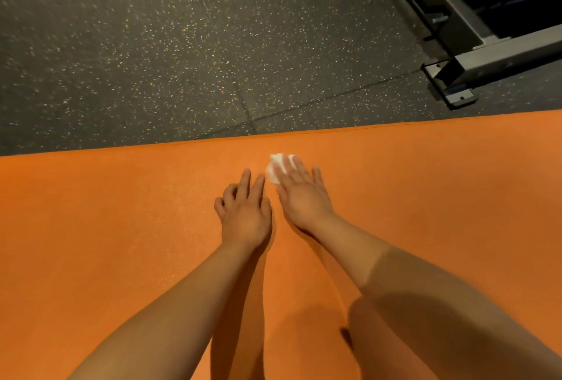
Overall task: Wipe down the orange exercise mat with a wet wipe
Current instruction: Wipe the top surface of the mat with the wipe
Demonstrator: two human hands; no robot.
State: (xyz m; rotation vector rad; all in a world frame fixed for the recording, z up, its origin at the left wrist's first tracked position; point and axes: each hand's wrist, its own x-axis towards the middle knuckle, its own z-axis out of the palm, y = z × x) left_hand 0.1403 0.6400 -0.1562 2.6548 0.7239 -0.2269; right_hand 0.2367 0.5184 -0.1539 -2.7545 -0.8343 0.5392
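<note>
Beneath the flat right hand (301,197) lies the wet wipe (275,171) on the orange mat (121,227), left hand (243,215) relaxed, empty, alongside.

Bare forearms forward, side by side; left hand (244,212) palm-down, two fingers curled; right hand (301,194) flat, fingers straight.

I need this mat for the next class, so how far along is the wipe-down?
Under way. The right hand presses the white wipe flat on the orange mat near its far edge, the left hand resting beside it. No clear wet trail shows, so what is already wiped cannot be told. The wide stretches to both sides probably remain.
</note>
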